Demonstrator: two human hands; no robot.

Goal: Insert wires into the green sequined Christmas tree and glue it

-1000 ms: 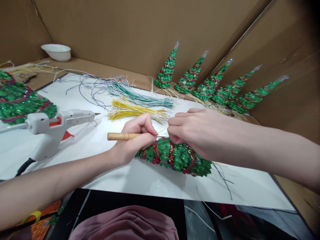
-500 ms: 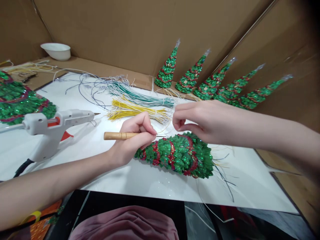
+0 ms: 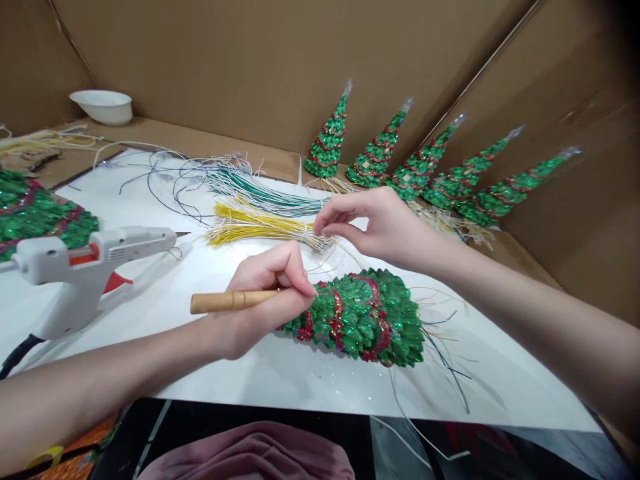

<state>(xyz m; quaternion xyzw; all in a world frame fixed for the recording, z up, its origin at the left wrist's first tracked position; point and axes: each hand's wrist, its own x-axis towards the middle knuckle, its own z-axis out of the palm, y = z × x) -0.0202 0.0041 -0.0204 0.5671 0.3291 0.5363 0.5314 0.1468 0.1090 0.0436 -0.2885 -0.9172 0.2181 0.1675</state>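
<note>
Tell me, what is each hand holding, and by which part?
The left hand grips a wooden-handled tool near its front end, against the sequined tree. The right hand pinches a yellow wire at the bundle's end.

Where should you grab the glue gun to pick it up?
Probably by its handle, coming from the near side. The glue gun lies on the white board with its pointed metal tip aimed right. The handle slants down toward the front edge, thick enough to wrap fingers around and far from that tip.
</note>
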